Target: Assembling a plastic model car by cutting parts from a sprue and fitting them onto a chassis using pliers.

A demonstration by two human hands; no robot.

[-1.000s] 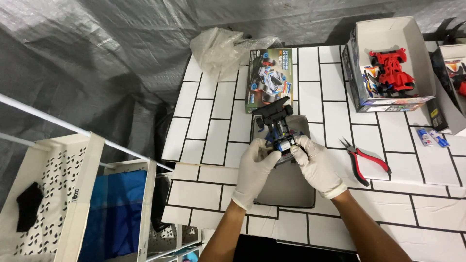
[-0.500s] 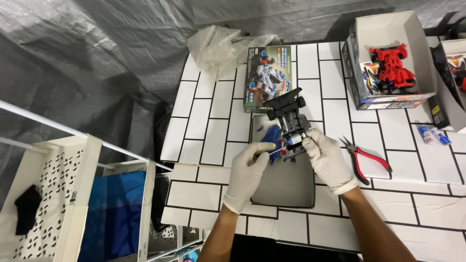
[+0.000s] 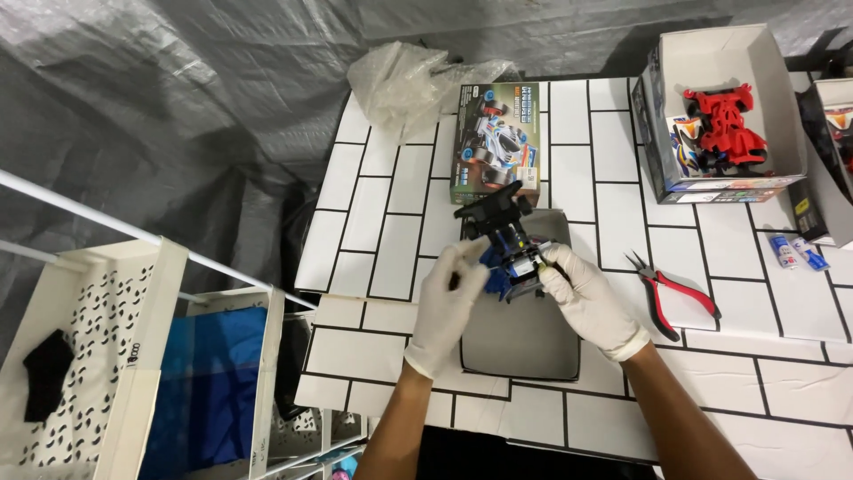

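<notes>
Both my hands wear white gloves. My right hand (image 3: 587,296) grips a small blue and black toy car chassis (image 3: 503,236) and holds it tilted above a grey mat (image 3: 520,342). My left hand (image 3: 447,303) is just left of the chassis, its fingertips pinched at the car's blue side; whether they hold a small part I cannot tell. The mat lies on a white tiled table (image 3: 382,231).
A green model-car box (image 3: 498,140) lies behind the mat, crumpled clear plastic (image 3: 404,84) beside it. Red-handled pliers (image 3: 673,291) lie to the right. An open box with a red car body (image 3: 724,120) stands far right. White perforated bins (image 3: 89,356) sit lower left.
The chassis has been lifted and turned in my right hand. My left hand let go of it, drew back to the left, then came in again at its side.
</notes>
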